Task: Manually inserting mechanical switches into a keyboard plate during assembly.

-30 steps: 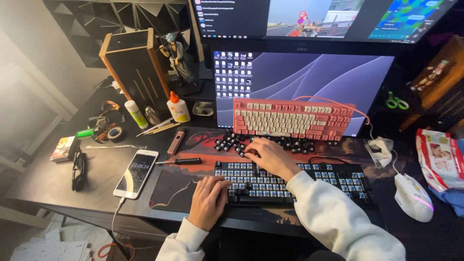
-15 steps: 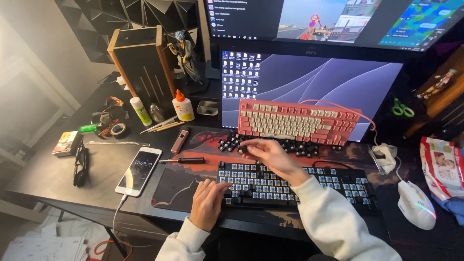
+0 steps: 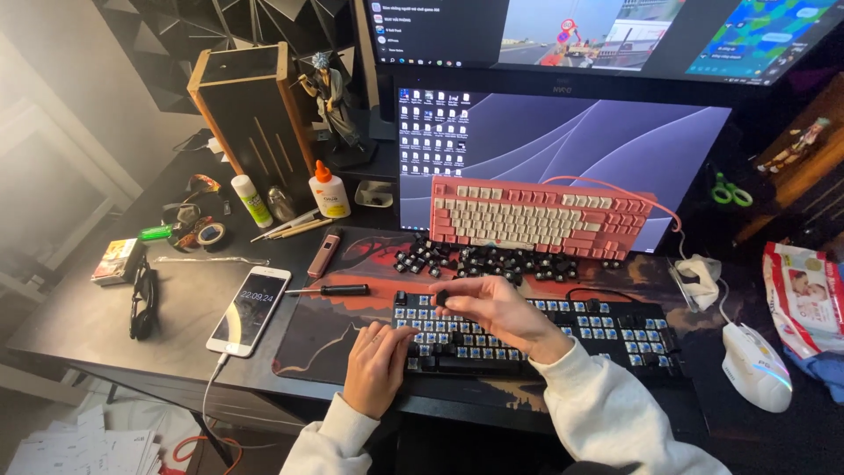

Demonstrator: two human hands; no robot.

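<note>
**Black keycap pinched over a stripped keyboard**

We see a black keyboard on the counter, blue switches bare, few caps seated. Loose keycaps lie heaped behind it, before a pink keyboard; a screwdriver rests left. Our right hand pinches a black keycap above the switches; our left hand lies flat, relaxed, on the keyboard's left end.

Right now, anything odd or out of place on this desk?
Yes. The black keyboard has bare blue switches, its keycaps heaped loose behind it. The pink keyboard leans tilted against the monitor. Right hand pinches one black keycap.
</note>
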